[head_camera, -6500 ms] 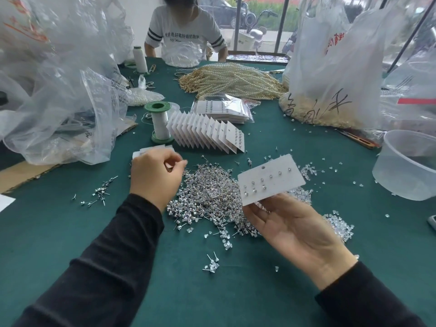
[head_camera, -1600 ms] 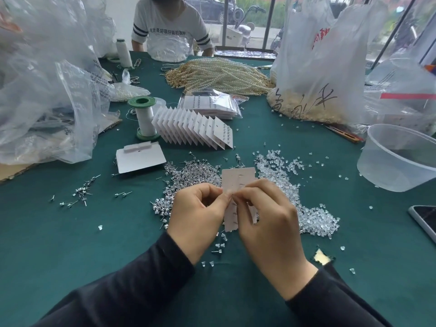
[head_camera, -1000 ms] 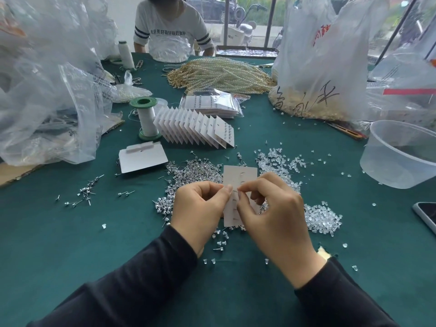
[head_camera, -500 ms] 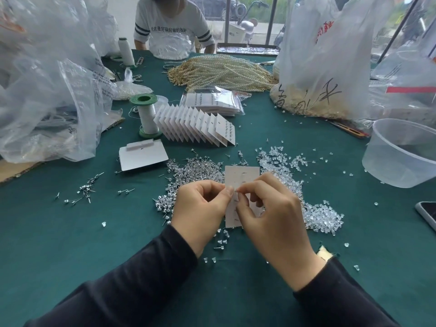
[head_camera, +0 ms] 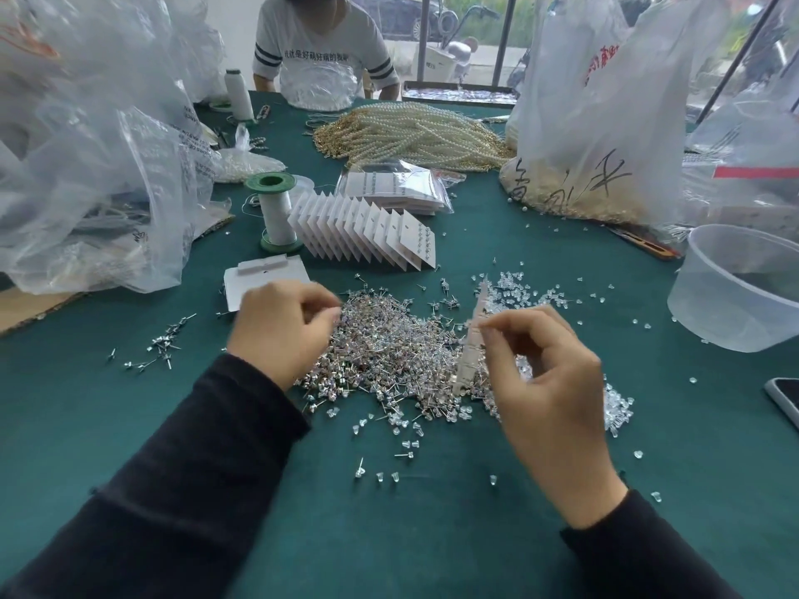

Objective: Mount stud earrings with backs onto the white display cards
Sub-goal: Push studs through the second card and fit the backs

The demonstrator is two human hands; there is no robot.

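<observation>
My right hand (head_camera: 542,382) pinches a white display card (head_camera: 473,335), held edge-on and nearly upright above the table. My left hand (head_camera: 283,324) hovers with curled fingers at the left edge of a heap of silver stud earrings (head_camera: 389,348); whether it holds a stud is hidden. Clear plastic earring backs (head_camera: 519,291) are scattered behind and to the right of the card. A fanned row of filled cards (head_camera: 367,231) stands behind the heap. A blank card (head_camera: 266,274) lies flat beyond my left hand.
A green-topped thread spool (head_camera: 272,209) stands left of the fanned cards. A clear plastic tub (head_camera: 735,287) and a phone (head_camera: 784,399) lie at the right. Plastic bags (head_camera: 95,166) crowd the left; a pearl-strand pile (head_camera: 415,136) and another person (head_camera: 320,49) sit at the far side.
My hands have parted: the left has left the card and moved left to the stud heap. The right has turned the card edge-on and keeps it alone.
</observation>
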